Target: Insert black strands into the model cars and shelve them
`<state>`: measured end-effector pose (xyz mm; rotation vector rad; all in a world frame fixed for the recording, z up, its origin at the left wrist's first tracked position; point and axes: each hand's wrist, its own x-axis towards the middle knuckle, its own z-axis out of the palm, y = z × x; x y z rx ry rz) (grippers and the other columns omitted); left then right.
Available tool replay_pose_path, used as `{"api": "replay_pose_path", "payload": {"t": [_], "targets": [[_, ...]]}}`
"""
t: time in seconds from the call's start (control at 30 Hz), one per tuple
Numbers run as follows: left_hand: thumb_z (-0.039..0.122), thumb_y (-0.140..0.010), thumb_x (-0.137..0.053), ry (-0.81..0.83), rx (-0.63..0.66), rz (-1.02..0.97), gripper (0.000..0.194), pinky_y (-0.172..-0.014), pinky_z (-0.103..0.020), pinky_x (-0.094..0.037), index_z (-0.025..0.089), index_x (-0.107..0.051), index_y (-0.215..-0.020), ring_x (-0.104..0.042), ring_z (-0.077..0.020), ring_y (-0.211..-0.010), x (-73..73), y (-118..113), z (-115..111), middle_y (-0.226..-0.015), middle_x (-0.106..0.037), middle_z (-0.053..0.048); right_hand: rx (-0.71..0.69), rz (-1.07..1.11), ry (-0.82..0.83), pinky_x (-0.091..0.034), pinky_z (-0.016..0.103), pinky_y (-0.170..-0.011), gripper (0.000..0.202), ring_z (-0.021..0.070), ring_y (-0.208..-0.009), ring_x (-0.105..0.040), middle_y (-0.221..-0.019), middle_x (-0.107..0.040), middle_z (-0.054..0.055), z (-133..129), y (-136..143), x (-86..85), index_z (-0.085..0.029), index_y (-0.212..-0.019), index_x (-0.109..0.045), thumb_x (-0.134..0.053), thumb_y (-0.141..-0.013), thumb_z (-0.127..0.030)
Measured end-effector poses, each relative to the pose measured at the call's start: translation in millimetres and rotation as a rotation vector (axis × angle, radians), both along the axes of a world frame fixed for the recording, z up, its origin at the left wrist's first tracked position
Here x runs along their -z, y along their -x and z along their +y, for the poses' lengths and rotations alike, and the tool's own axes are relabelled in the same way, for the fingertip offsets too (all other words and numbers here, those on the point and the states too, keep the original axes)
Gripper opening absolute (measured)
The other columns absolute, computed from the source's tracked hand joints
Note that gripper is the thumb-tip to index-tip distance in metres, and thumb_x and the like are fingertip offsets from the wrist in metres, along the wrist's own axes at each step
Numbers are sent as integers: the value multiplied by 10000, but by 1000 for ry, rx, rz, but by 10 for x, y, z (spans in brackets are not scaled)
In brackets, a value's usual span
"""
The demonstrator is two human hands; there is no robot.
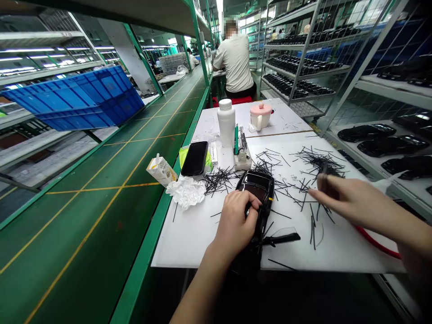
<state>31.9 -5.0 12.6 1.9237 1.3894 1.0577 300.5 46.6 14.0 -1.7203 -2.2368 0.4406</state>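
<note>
A glossy black model car lies near the front of the white table, pointing away from me. My left hand is closed on it, with bent fingers and thumb at its roof and side window. A black door-like part sticks out from the car's right side. Over to the right, my right hand hovers at a pile of thin black strips. Its fingers are bent and smeared by motion, so anything between the fingertips cannot be made out. More black strips are scattered left of the car.
Behind the car stand a small holder with tools, a white bottle and a lidded cup. A phone, crumpled tissue and drink carton line the left edge, beside a green conveyor. Racks of black cars flank the right.
</note>
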Motion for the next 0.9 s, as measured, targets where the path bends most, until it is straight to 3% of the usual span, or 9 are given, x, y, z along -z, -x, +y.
{"api": "replay_pose_path", "payload": {"t": [0.1, 0.17, 0.3, 0.47, 0.63, 0.9], "targets": [[7, -823, -449, -6, 5, 4, 223, -904, -358, -389, 221, -432, -767, -556, -181, -881, 1, 4, 1, -869, -629, 5, -181, -218, 162, -344, 326, -490, 297, 261, -561, -612, -623, -656, 73, 115, -84, 176, -240, -658, -533, -528, -868, -450], [11, -825, -443, -7, 2, 10, 219, -905, -364, -386, 221, -432, -763, -552, -185, -875, 2, 6, 2, -861, -622, 2, -239, -260, 184, -325, 323, -494, 245, 280, -567, -617, -612, -664, 79, 194, -66, 205, -236, -616, -551, -608, -795, -392], [12, -817, -440, 11, -4, 6, 215, -901, -370, -387, 220, -440, -763, -543, -193, -880, 7, 12, 4, -866, -620, -5, -282, -163, 108, -326, 320, -496, 216, 245, -515, -579, -569, -642, 52, 497, 200, -24, -236, -695, -632, -656, -763, -440], [16, -810, -432, -3, -15, 10, 212, -891, -377, -397, 221, -427, -753, -545, -198, -866, 23, 19, 0, -852, -621, -7, -281, 171, -27, -473, 325, -645, 395, 212, -773, -647, -982, -714, 86, 1125, 911, -316, -215, -1158, -630, -531, -899, -497], [12, -790, -430, -19, -35, 21, 216, -887, -387, -414, 223, -425, -747, -554, -208, -865, 39, 17, -17, -844, -633, -14, -279, 372, -56, -516, 300, -662, 243, 145, -714, -627, -867, -683, 28, 1449, 1360, -274, -160, -940, -656, -603, -925, -397], [4, -780, -443, -26, -36, 33, 225, -889, -397, -426, 226, -424, -745, -562, -210, -856, 39, 16, -10, -828, -639, -10, -275, 620, -132, -511, 298, -634, 216, 134, -647, -608, -735, -652, 0, 1400, 1385, -235, -157, -802, -624, -651, -896, -350]]}}
